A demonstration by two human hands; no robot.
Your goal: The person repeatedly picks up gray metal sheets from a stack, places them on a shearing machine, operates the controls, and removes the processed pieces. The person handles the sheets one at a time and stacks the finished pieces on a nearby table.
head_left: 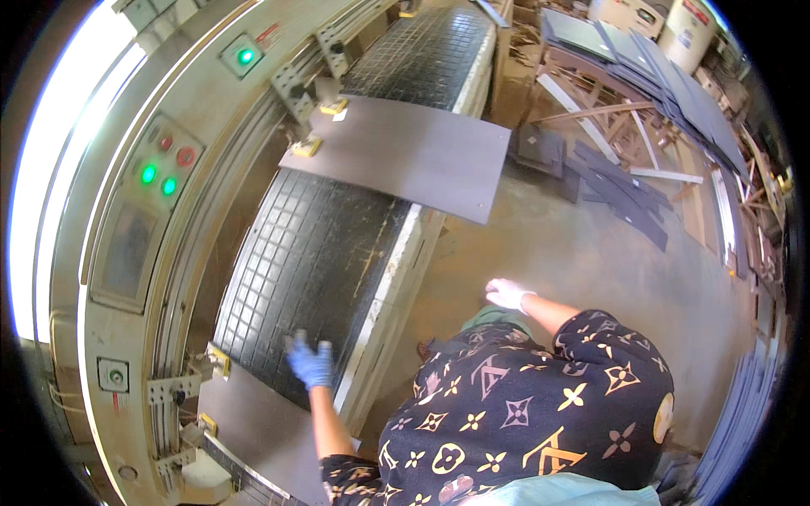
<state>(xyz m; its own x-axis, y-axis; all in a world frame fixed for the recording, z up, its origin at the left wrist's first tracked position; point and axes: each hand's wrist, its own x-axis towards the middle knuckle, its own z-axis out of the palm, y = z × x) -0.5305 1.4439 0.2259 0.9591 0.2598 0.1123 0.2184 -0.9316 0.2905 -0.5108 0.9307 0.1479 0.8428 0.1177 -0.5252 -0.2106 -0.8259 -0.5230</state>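
My left hand [310, 364], in a blue glove, is over the black gridded conveyor belt [304, 253] with its fingers apart and nothing in them. Just nearer than it, a flat grey-brown panel [261, 434] lies across the belt, partly hidden by my forearm. A second panel [405, 152] of the same kind lies across the belt farther away, its right end jutting past the belt's white edge. My right hand [509, 294], in a pale glove, hangs beside my body above the floor, fingers loosely extended and holding nothing I can see.
Along the left runs a machine housing [190, 110] with lit green buttons, red buttons and a dark screen [128, 253]. Yellow-tipped guides [305, 148] stand at the belt's left side. Dark panels [624, 59] lie on a wooden frame at the far right, with offcuts [629, 194] on the floor.
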